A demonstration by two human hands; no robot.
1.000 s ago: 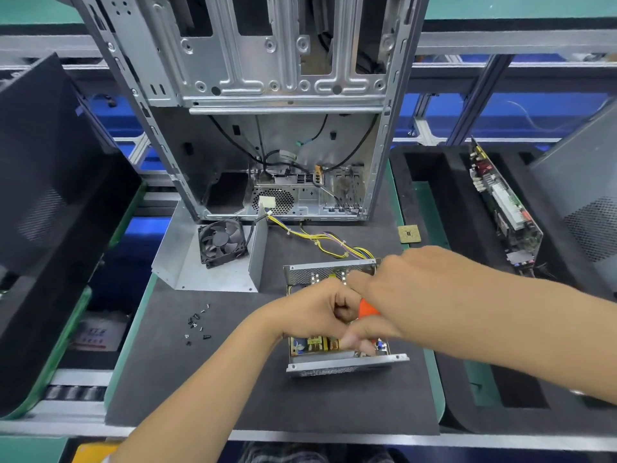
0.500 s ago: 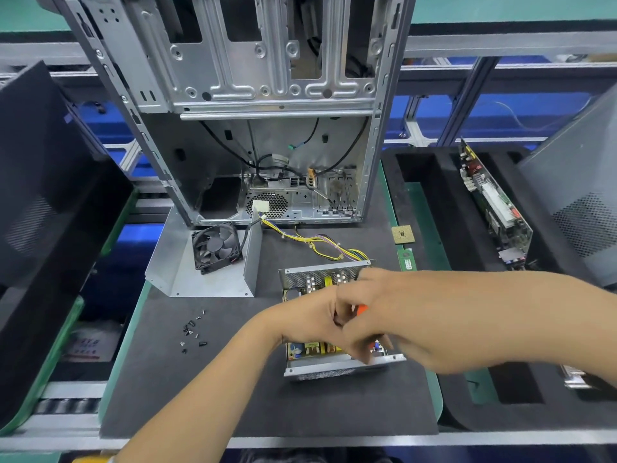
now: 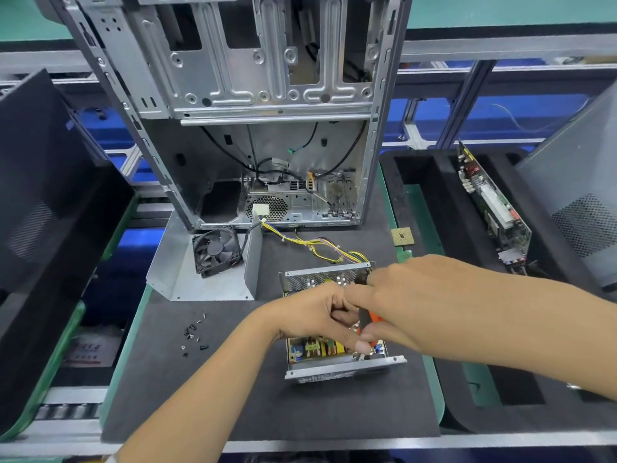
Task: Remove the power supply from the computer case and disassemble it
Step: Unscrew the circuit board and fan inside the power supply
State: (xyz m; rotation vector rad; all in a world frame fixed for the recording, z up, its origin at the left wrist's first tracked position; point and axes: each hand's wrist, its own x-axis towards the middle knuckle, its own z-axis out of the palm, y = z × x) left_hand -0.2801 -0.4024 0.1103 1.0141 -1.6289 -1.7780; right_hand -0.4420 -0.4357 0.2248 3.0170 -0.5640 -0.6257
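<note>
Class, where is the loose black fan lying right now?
Head view, left of centre: the fan lies in the metal cover, in front of the computer case.

Even, bright overhead lighting is seen across the bench; no single lamp is visible. Shadows are soft and short: a faint one is cast under the open silver perforated-metal power supply box [image 3: 340, 365] onto the dark grey foam mat [image 3: 233, 406]. Mild sheen is noted on the bare galvanised steel computer case [image 3: 267, 95], without blown-out glare. Strong wide-angle distortion is present: the aluminium rails [image 3: 500, 48] at the top are bowed and the black panel [image 3: 50, 212] at the left edge is stretched. Detail is softened toward the corners. Slight motion blur is seen on the right hand [image 3: 400, 309]; the left hand [image 3: 320, 315] is rendered sharper.
</note>
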